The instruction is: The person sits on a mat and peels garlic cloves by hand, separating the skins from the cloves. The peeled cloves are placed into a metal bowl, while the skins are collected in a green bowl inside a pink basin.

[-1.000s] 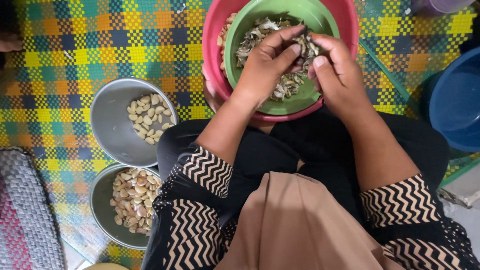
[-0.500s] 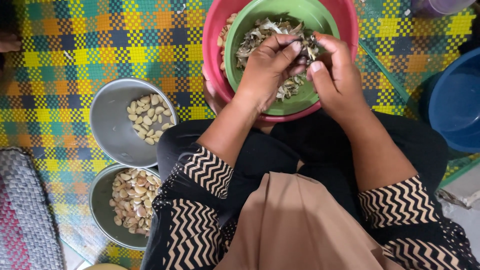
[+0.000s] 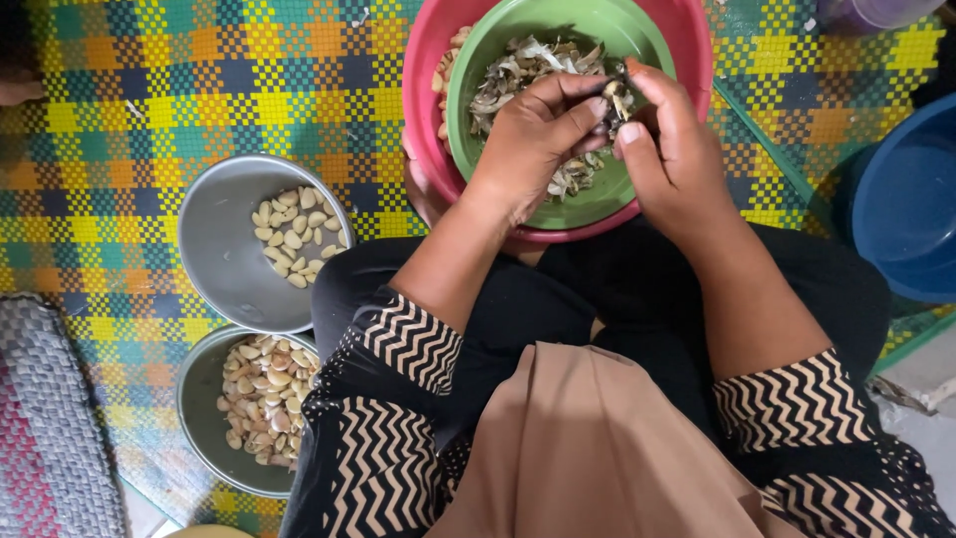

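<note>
Over the green bowl (image 3: pixel 597 199) nested in the pink basin (image 3: pixel 423 149) at the mat's (image 3: pixel 149 100) far edge: left hand (image 3: pixel 533 139) and right hand (image 3: pixel 672 159) pinching a small clove (image 3: pixel 615 97), probably garlic. Best peeled low, so skins drop inside.

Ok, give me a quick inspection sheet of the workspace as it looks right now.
Surface: checked woven mat, yellow, green, orange and blue.
Job's things: green bowl of papery peels nested in a pink basin; small clove-like piece pinched between both hands.
Clutter: two metal bowls of pale peeled cloves, upper bowl, lower bowl; blue basin at right.
Grippers: left hand and right hand over the green bowl, fingertips meeting on the piece.
Cables: nothing seen.
Surroundings: grey and pink braided rug at left; the person's lap in dark, zigzag-patterned clothing.
</note>
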